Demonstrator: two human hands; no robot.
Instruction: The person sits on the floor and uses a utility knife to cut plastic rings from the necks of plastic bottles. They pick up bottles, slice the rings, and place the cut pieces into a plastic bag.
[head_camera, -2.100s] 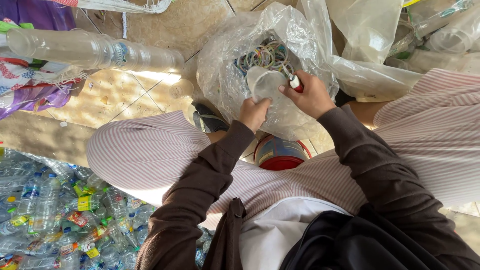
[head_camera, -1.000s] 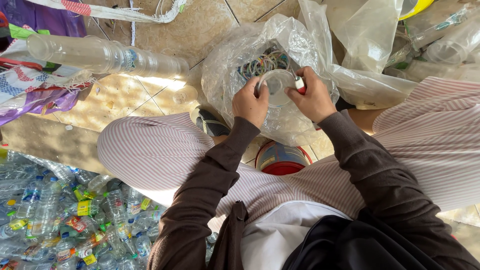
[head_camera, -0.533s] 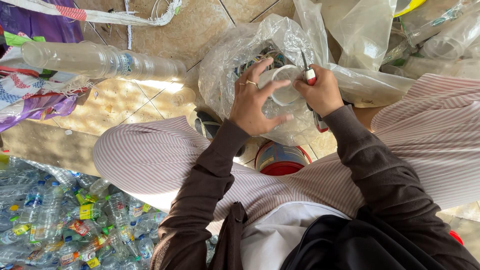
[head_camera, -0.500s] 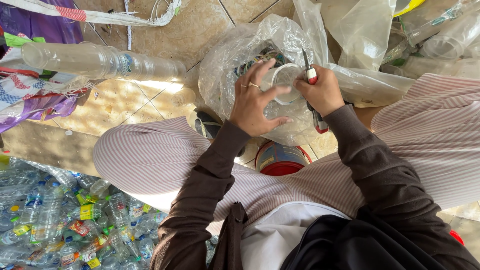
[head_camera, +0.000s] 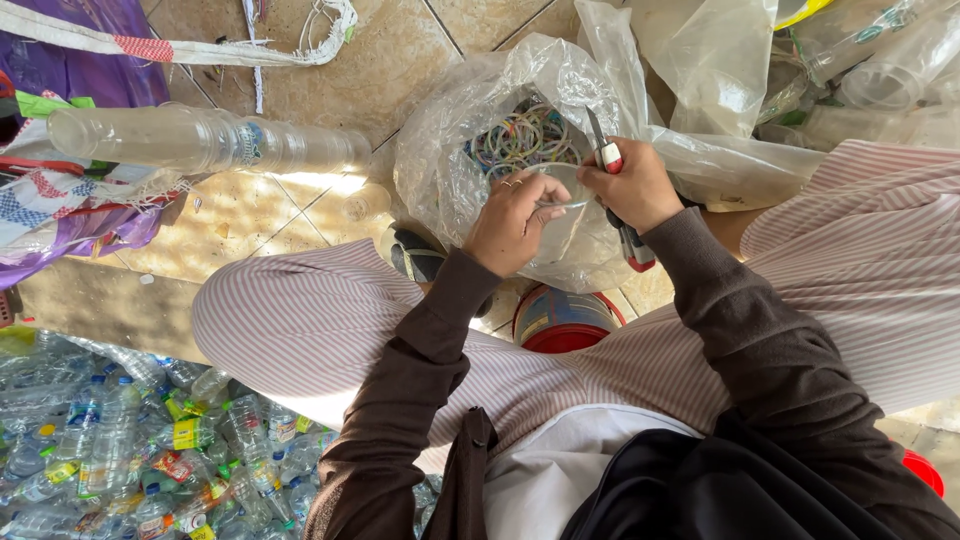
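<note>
- The left hand (head_camera: 512, 222) has its grip closed on the rim of a clear plastic cup (head_camera: 562, 190), held over the open clear bag (head_camera: 470, 130).
- The right hand (head_camera: 637, 185) has its grip wrapped around a red-handled cutter (head_camera: 612, 172), blade pointing to 12 o'clock beside the cup.
- Judgement: the cut goes best with the cup steady, the fingers (head_camera: 540, 188) clear of the blade, and the trimmings falling into the bag.
- One cup, one cutter and two hands are in view.
- The coloured rings (head_camera: 520, 135) in the bag are too many to count.
- At 9 o'clock lies one stack of cups (head_camera: 200, 140) on the floor (head_camera: 400, 50).
- At 7 o'clock lies a heap of bottles (head_camera: 120, 440).
</note>
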